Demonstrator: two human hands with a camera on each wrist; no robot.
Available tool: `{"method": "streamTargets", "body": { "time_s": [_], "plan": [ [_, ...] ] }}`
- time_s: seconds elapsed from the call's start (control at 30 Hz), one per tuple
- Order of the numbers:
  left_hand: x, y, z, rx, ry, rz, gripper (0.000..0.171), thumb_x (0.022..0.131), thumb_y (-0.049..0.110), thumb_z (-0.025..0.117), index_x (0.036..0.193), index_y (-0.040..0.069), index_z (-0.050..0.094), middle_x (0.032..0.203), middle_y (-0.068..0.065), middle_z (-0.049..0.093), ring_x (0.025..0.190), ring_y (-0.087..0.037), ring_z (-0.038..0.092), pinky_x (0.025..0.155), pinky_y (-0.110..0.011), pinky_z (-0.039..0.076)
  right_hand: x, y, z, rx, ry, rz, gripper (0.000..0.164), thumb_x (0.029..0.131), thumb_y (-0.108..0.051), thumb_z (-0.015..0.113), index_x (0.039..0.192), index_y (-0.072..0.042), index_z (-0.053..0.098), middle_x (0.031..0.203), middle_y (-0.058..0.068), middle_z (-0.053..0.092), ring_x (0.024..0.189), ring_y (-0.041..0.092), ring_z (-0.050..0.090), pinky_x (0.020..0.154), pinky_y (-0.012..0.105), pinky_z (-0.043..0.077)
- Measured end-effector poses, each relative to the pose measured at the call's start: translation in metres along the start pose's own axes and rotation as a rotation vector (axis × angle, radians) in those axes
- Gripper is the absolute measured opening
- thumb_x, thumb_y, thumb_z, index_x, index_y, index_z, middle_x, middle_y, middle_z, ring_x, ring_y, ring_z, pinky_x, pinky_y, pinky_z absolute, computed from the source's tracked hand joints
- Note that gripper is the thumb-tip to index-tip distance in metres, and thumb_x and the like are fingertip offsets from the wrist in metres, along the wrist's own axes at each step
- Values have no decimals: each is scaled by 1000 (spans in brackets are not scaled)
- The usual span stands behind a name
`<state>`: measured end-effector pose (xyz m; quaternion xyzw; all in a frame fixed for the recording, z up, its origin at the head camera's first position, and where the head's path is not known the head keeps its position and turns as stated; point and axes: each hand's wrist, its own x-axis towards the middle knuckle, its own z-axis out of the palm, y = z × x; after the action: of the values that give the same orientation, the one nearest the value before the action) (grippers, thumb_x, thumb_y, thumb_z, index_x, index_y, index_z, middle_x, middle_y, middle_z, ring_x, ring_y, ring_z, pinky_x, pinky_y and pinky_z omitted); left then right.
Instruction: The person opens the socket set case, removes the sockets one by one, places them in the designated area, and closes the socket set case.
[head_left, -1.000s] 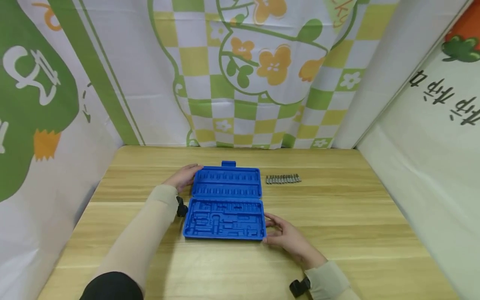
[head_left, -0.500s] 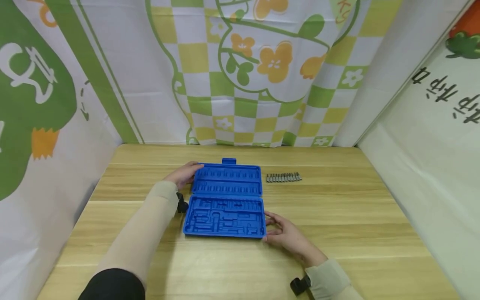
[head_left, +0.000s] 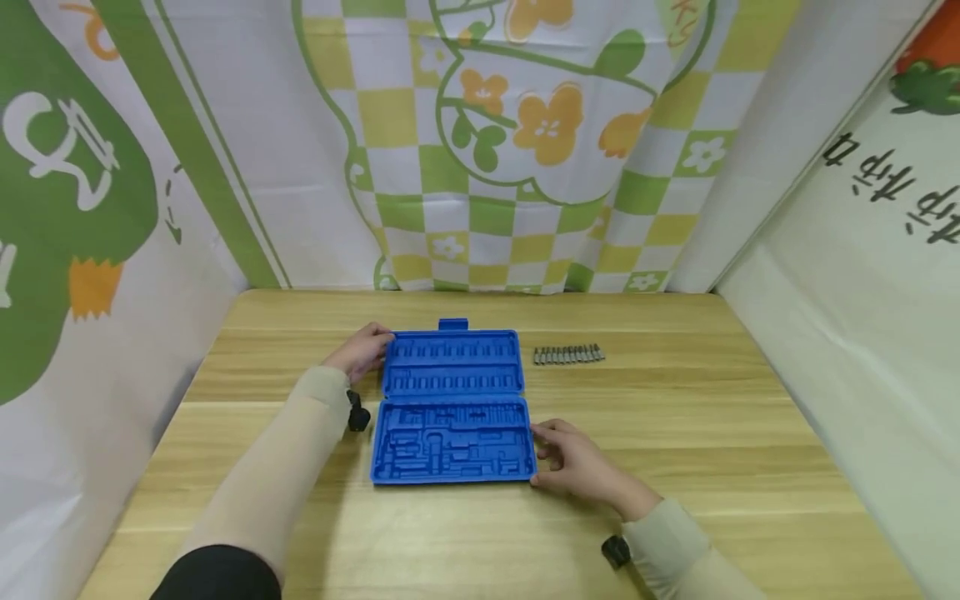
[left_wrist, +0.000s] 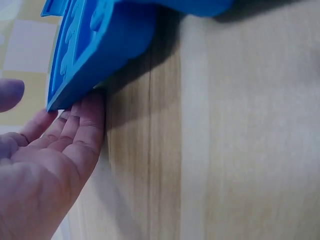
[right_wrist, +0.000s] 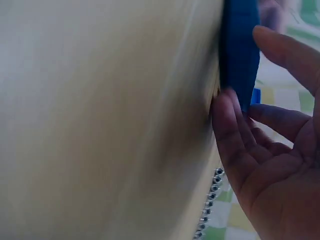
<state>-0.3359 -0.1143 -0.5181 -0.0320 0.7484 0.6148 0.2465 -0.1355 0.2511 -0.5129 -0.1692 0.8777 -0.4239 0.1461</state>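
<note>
A blue plastic tool case [head_left: 453, 393] lies unfolded on the table, its moulded recesses facing up and bare of tools. At its far left corner is my left hand [head_left: 360, 352]. In the left wrist view, the extended fingers [left_wrist: 90, 120] touch the underside edge of the case, with the thumb held apart. My right hand [head_left: 581, 467] is at the near right side. Its thumb and fingertips [right_wrist: 227, 107] touch the case's side wall in the right wrist view, spread along it. Right of the lid half stands a row of several small metal bits [head_left: 568, 355].
The wooden table [head_left: 675, 400] extends around the case. Patterned cloth [head_left: 480, 250] hangs behind its far edge, and pale printed sheets [head_left: 847, 333] rise at both sides. A black wrist camera [head_left: 617, 552] sits at my right cuff.
The case has turned slightly and shifted a little toward me, its near end moving right. Both hands have moved slightly with it. The metal bits have stayed in place.
</note>
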Motion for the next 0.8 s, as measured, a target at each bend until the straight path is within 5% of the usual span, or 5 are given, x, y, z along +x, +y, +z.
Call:
{"method": "streamTargets", "body": {
  "time_s": [0.17,0.37,0.57,0.8],
  "plan": [
    [-2,-4,4,57,58,40,39,109,2,36,146,-11,35,151,-29,38,136,-38,44,109,-47,45,1,-3,-6,-263,-36,-24,80,88,-26,85,149,10,47,154,25,45,141,46,43,115,58,35],
    [-10,-3,2,103,147,128,37,103,-4,40,141,-9,42,141,-30,44,117,-33,53,94,-41,52,1,-2,-7,-349,-63,-186,63,98,-21,73,148,10,49,154,24,47,139,43,47,113,55,38],
    [-25,1,-2,110,165,159,38,105,-3,39,142,-7,39,147,-29,42,116,-34,55,94,-42,52,0,-3,-12,-265,15,-271,45,104,-14,63,142,10,56,146,24,55,132,43,54,108,55,44],
    [-45,5,2,105,154,274,40,102,-7,40,141,-6,39,146,-28,42,117,-37,56,92,-42,53,5,-3,-19,-179,94,-239,35,103,-15,65,132,4,66,136,20,65,127,41,60,105,57,46]
  ]
}}
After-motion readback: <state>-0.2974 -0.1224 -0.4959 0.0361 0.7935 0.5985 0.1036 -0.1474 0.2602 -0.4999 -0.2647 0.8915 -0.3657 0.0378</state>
